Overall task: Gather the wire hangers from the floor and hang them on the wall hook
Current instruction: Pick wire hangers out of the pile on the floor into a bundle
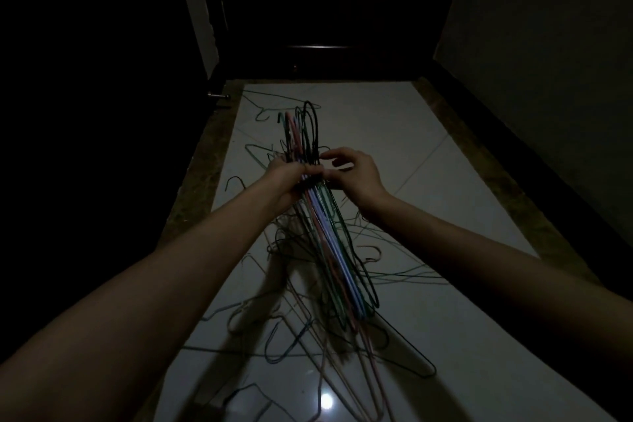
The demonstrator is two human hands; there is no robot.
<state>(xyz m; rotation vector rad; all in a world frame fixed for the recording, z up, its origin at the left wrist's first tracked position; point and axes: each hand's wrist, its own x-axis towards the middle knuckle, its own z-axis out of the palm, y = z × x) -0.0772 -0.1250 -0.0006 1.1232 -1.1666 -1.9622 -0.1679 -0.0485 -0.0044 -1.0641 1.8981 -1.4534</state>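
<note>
room: dim narrow corridor, very dark, only the floor catches light
left wall: near black, pale vertical door frame strip (191, 7) at its far end, small metal door stopper (218, 96) sticking out low beside the floor edge
floor: glossy pale tiles (455, 181), diagonal grout lines, darker speckled border strip (197, 181) along both sides, bright round light reflection (326, 400) near the bottom
far end: dark door (325, 10), faint highlight along its low edge
right wall: grey-green plain wall (555, 62), dark skirting (513, 140) at its base
left hand: left hand (286, 178) in centre frame, forearm coming in from bottom left, fingers curled tight around the bundle at its necks, clamped on it
bundle of wire hangers: bundle of wire hangers (323, 233) held up above the floor, hooks pointing away toward the door, bodies slanting down toward the camera; pink, lilac, green and black wires packed side by side
right hand: right hand (356, 175) just right of the bundle, forearm from the right edge, thumb and fingertips pinched at the wires right where the left hand grips, remaining fingers loosely bent; exact wire pinched cannot tell
loose hangers: loose hangers (308, 346) tangled on the tiles below and behind the bundle, overlapping each other, a few single ones lie further off near the door (270, 110) and toward the right border (404, 274)
shadows: arm and bundle shadows fall across the tiles under the pile
</note>
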